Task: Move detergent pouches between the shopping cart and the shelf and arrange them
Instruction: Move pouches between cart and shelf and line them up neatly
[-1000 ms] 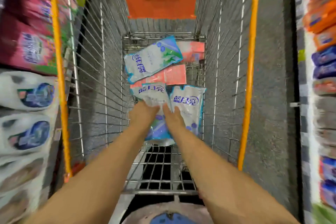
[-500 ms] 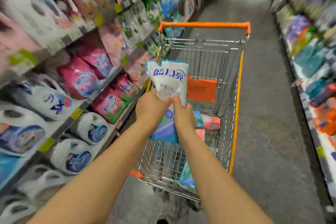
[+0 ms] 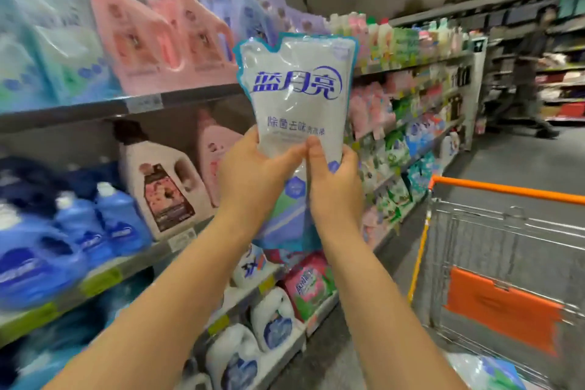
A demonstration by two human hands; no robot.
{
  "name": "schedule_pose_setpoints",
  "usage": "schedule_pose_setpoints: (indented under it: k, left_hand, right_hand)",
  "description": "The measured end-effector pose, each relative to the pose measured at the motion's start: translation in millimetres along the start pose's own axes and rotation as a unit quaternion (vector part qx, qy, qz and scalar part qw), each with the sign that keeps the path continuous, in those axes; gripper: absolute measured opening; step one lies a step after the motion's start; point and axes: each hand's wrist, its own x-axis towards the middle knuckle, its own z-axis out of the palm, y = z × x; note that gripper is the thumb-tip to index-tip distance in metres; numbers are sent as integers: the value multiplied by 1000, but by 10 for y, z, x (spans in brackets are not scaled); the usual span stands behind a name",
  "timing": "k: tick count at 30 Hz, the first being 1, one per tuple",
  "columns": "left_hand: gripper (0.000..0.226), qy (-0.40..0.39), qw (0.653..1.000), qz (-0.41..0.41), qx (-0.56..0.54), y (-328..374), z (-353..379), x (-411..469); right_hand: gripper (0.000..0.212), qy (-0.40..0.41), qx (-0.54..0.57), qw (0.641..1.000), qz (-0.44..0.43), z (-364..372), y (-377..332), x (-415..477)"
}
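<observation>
Hands, two: left hand (image 3: pixel 253 174), right hand (image 3: pixel 335 187). Pouches, two: held pouch (image 3: pixel 297 98), cart pouch (image 3: pixel 493 374). Cart (image 3: pixel 506 190), one. Orange flap (image 3: pixel 503 304), one. Distant person (image 3: pixel 535 73), one. Bottles (image 3: pixel 164 187): many, too blurred to count.

Left hand (image 3: pixel 253 168) and right hand (image 3: pixel 335 180) hold white pouch (image 3: pixel 297 98) upright before shelf (image 3: pixel 79 111).

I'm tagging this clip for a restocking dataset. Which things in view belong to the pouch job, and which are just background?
Part of the job:
- white detergent pouch, held upright
- left hand and right hand, both gripping it
- shopping cart
- second pouch in the cart
- shelf

Background:
- pink jugs
- blue bottles
- dark-labelled white jug
- person at the aisle end
</observation>
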Motion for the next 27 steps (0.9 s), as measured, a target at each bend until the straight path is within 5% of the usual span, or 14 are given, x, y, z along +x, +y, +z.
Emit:
schedule_pose_setpoints:
  k: [12,20,27]
  left_hand:
    - [70,100,993,66,17,-70,-2404,1525]
    - [63,125,987,94,-29,-248,-3352,2503]
    - [48,140,986,15,-91,-473,-4117,3325]
  right_hand:
    - [53,-128,145,968,-160,2543,-1352,63]
    - [57,-219,186,927,-242,4004,-1842,621]
    - [59,-312,198,897,-242,5189,-2027,885]
